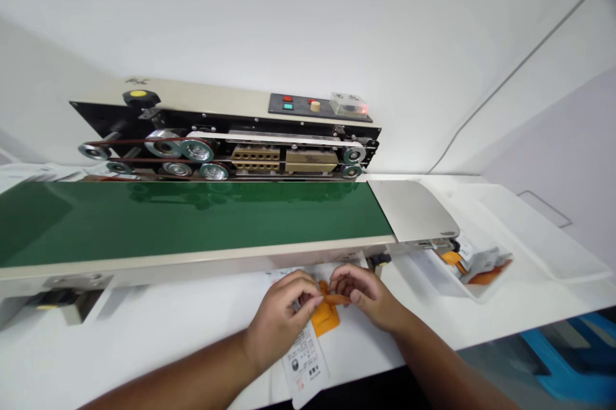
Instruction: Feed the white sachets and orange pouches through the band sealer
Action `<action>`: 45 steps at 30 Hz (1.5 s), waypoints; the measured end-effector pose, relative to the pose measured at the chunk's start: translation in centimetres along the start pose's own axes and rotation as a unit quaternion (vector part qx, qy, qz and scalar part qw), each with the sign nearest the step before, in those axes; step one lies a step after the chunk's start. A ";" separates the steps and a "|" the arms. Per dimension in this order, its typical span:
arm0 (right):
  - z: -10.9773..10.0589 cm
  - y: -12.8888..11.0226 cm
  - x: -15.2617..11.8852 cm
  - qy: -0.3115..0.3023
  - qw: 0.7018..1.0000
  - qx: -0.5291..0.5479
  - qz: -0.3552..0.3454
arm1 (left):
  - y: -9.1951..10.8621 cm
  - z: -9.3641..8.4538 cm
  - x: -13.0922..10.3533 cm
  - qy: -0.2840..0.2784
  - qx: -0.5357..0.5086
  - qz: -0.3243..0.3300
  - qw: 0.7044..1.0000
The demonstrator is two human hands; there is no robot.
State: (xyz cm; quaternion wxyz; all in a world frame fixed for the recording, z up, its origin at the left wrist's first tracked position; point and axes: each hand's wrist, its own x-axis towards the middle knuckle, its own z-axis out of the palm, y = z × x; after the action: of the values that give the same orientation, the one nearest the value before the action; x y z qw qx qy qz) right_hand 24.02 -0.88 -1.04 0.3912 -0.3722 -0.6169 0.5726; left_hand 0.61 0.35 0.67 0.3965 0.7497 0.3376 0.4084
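My left hand (283,307) pinches one end of a narrow orange strip-like piece (337,299) between thumb and fingertips. At its other end, the curled fingers and thumb of my right hand (368,294) close on the same piece. Its exact kind does not show. Just below lies a flat, brighter orange piece (327,320), partly covered by the hands. A white printed packet (305,365) rests on the table under and beside my left hand, its upper part hidden.
A band sealing machine (289,158) with rollers stands behind a green conveyor belt (202,221). To the right, a white bin (481,294) holds orange and silver packets. The white table (202,339) extends under the conveyor. A blue stool (572,358) is at lower right.
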 end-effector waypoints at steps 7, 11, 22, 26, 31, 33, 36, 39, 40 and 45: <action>-0.1 0.3 -0.1 -0.002 1.000 0.003 -0.002 | -0.1 0.0 -0.1 0.001 0.003 0.003 1.000; 0.0 0.2 0.0 0.000 1.000 -0.001 0.001 | -0.1 0.0 -0.1 0.007 0.003 0.002 1.000; -0.2 0.3 0.0 -0.045 0.993 0.077 0.078 | -0.2 -0.1 -0.1 0.009 0.000 0.016 1.000; -0.3 0.7 0.0 -0.036 0.989 0.115 0.089 | 0.2 -0.4 -0.1 0.013 0.014 0.064 0.998; -1.0 0.9 -0.4 -0.185 0.950 0.199 0.152 | 0.4 -0.6 -0.1 0.028 -0.005 0.119 0.993; -1.2 0.8 -0.6 -0.219 0.936 0.215 0.171 | 0.4 -0.7 -0.1 0.031 -0.007 0.145 0.989; -1.4 0.7 -0.5 -0.219 0.932 0.221 0.187 | 0.2 -0.8 -0.1 0.036 0.015 0.179 0.983; -1.5 0.5 -0.5 -0.197 0.926 0.246 0.206 | 0.2 -0.8 -0.1 0.038 0.014 0.210 0.977; -1.6 0.4 -0.5 -0.177 0.926 0.258 0.209 | 0.1 -0.8 -0.1 0.038 0.012 0.219 0.975; -1.3 -1.8 -1.0 0.021 0.934 0.302 0.187 | 0.0 -0.6 -0.2 0.039 0.041 0.221 0.974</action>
State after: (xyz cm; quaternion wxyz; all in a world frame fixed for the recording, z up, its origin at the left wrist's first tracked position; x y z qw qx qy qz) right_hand 25.56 -1.36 0.76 0.3840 -0.3567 -0.3255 0.7870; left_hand -0.04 0.37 0.80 0.2512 0.8049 0.1952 0.5009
